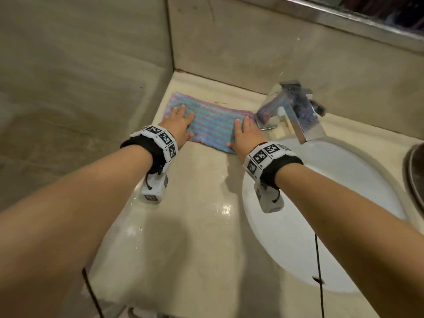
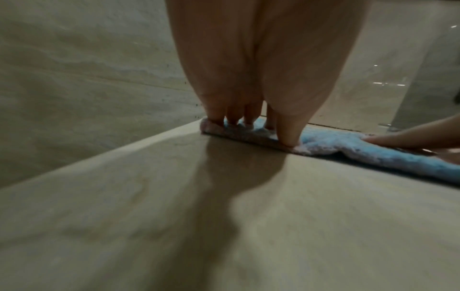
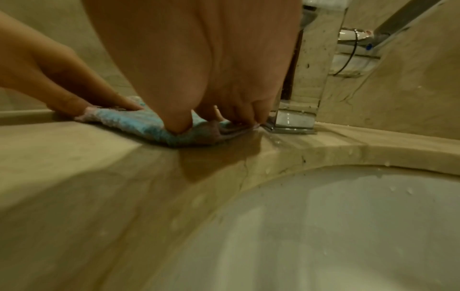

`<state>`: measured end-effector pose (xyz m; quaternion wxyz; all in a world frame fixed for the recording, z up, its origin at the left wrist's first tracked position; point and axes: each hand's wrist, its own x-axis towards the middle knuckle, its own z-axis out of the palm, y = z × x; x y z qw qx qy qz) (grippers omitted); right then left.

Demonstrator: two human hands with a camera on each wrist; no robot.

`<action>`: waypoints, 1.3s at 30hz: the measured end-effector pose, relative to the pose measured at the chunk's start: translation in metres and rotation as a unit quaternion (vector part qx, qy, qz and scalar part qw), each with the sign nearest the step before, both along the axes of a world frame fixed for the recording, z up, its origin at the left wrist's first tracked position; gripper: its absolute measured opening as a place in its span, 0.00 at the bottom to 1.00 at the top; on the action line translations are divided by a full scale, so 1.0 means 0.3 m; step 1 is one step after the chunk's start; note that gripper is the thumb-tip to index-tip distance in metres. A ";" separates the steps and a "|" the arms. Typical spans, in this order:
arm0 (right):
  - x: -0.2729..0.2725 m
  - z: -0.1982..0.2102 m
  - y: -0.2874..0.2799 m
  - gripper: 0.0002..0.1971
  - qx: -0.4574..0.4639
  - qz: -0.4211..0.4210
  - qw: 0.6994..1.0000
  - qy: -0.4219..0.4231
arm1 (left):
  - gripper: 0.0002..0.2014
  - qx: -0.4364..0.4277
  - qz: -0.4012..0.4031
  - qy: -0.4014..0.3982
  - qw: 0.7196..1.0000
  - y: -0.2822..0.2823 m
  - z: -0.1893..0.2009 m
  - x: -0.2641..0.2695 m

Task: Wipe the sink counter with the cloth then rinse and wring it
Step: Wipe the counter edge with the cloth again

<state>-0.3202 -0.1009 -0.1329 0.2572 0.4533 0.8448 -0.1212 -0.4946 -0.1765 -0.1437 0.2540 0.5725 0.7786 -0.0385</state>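
Both hands flat on cloth (image 1: 212,125), sink (image 1: 332,226) beside

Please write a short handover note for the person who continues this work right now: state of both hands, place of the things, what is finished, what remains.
Left hand: flat, pressing the cloth's left end.
Right hand: flat on its right end, beside the tap.
Cloth: spread on the counter near the back wall, left of the sink.
Done: wiping under way; how much is covered cannot be told.
Left: finish wiping, rinse the cloth, wring it.
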 end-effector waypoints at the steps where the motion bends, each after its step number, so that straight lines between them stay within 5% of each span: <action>1: -0.011 0.001 0.016 0.38 -0.005 -0.005 1.000 -0.001 | 0.31 -0.001 0.001 -0.001 1.000 0.023 0.001 -0.008; 22: -0.142 0.000 0.180 0.37 0.023 -0.006 0.999 -0.041 | 0.32 -0.008 0.014 0.008 1.000 0.251 0.019 -0.091; 39: 0.022 -0.010 -0.066 0.36 0.050 0.117 0.990 -0.062 | 0.30 -0.009 0.039 0.005 0.999 -0.164 0.009 0.029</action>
